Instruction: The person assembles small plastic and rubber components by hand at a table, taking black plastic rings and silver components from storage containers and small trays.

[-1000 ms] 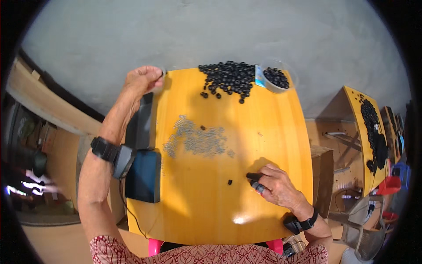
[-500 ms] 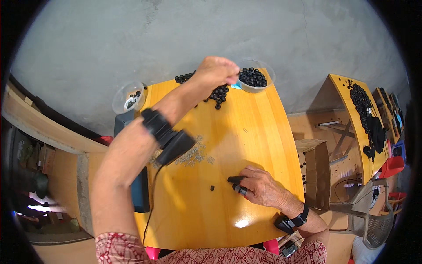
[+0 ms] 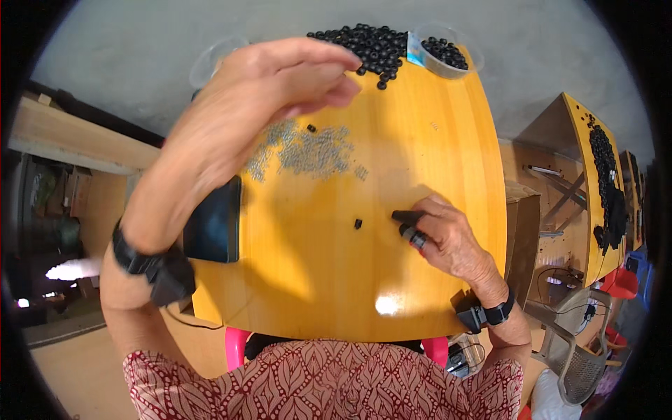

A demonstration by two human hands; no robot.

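Note:
My left hand (image 3: 287, 77) is raised over the far left of the table, fingers stretched out and nothing seen in them. Beneath and beside it lie many small silvery metal pieces (image 3: 315, 150), with one black ring-shaped part (image 3: 311, 128) among them. My right hand (image 3: 451, 234) is low over the right side of the table, thumb and forefinger apart. Black coverings show on these two digits, the thumb's with a grey band. To the left of that hand, a small black part (image 3: 358, 224) sits alone on the wood.
Black ring-shaped parts (image 3: 371, 45) are heaped at the far edge. Beside them, a clear plastic tub (image 3: 476, 61) holds more; another tub (image 3: 206, 63) is partly behind my left arm. A dark blue box (image 3: 213, 224) lines the left edge. A cardboard box (image 3: 521, 224) stands at right.
My left hand has drawn back toward me and left from beside the tub of black parts, its fingers now straighter. The view has tilted nearer my body. My right hand keeps its pose.

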